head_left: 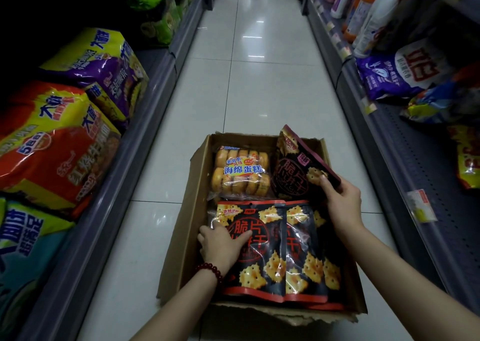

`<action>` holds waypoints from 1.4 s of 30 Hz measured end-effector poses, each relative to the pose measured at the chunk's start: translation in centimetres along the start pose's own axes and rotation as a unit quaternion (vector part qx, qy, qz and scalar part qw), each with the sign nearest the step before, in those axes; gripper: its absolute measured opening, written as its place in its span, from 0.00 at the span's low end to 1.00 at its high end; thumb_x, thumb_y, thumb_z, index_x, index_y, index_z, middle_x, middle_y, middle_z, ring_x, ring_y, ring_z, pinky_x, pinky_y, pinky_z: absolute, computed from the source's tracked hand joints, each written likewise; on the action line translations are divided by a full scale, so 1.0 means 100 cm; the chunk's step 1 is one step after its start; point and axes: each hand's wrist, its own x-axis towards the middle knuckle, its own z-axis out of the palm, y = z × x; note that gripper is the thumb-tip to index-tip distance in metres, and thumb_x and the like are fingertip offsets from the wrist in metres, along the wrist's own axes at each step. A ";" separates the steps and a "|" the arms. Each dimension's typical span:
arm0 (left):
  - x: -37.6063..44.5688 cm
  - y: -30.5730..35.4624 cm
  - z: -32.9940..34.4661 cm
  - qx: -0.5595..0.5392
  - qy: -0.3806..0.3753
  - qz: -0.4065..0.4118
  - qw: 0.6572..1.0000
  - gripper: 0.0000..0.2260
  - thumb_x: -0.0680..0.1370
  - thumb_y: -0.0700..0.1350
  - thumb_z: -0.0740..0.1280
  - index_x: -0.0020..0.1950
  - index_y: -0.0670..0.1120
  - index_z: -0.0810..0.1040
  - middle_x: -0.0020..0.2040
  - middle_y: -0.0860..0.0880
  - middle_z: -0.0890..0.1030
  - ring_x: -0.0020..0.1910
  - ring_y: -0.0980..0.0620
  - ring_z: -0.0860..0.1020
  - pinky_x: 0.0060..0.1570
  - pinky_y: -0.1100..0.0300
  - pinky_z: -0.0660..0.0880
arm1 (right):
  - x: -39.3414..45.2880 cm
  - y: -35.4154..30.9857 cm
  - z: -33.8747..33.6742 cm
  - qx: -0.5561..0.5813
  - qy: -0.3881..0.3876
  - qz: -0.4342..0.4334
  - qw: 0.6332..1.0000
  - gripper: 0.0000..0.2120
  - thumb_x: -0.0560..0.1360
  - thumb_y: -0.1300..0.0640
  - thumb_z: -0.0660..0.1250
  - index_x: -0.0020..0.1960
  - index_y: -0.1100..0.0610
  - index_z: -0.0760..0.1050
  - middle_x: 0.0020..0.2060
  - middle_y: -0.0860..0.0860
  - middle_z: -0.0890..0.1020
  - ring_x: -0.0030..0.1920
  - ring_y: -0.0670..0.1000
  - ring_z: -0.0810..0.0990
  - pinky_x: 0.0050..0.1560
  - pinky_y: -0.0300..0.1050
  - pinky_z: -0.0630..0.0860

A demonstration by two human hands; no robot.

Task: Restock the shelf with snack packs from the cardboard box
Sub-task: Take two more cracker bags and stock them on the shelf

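Note:
An open cardboard box (185,226) sits on the aisle floor below me. Black and red cracker packs (293,260) lie flat in its near half. At its far left lies a clear pack of sponge cakes (240,170). My left hand (220,244), with a red bead bracelet at the wrist, rests on the near-left cracker pack, fingers curled round its left edge. My right hand (340,198) grips the lower right edge of another black cracker pack (293,169), which stands tilted up at the box's far right.
The left shelf (111,190) carries large noodle multipacks (52,146). The right shelf (405,164) holds detergent bags (405,73), bottles and yellow packs (467,156). White floor tiles (249,81) run ahead between the shelves.

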 end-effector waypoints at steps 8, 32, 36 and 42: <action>0.003 -0.002 -0.012 -0.170 -0.057 0.055 0.982 0.34 0.62 0.58 0.78 0.62 0.47 0.70 0.57 0.49 0.79 0.56 0.50 0.79 0.54 0.52 0.79 | -0.005 -0.008 -0.004 0.037 0.002 -0.015 0.999 0.10 0.77 0.54 0.65 0.55 0.55 0.81 0.48 0.51 0.85 0.51 0.51 0.83 0.56 0.55 0.79; -0.009 0.006 -0.082 -0.367 0.098 0.157 0.912 0.31 0.66 0.45 0.78 0.64 0.52 0.68 0.53 0.56 0.78 0.56 0.53 0.77 0.54 0.53 0.77 | -0.040 -0.041 -0.020 0.092 -0.014 -0.041 0.995 0.09 0.76 0.49 0.66 0.49 0.54 0.79 0.45 0.52 0.84 0.46 0.50 0.84 0.43 0.44 0.81; -0.009 0.006 -0.077 -0.351 0.092 0.160 0.918 0.28 0.67 0.46 0.78 0.62 0.54 0.69 0.51 0.58 0.77 0.54 0.54 0.77 0.51 0.56 0.77 | -0.055 -0.013 -0.013 0.069 -0.055 0.005 0.996 0.12 0.71 0.56 0.72 0.54 0.55 0.79 0.49 0.50 0.85 0.49 0.49 0.84 0.51 0.48 0.80; -0.006 0.010 -0.075 -0.350 0.092 0.147 0.921 0.26 0.68 0.46 0.77 0.61 0.55 0.69 0.50 0.59 0.77 0.52 0.55 0.77 0.49 0.57 0.76 | -0.058 0.011 -0.013 -0.018 -0.113 0.047 0.992 0.33 0.62 0.56 0.79 0.64 0.57 0.71 0.55 0.50 0.82 0.55 0.49 0.81 0.57 0.53 0.78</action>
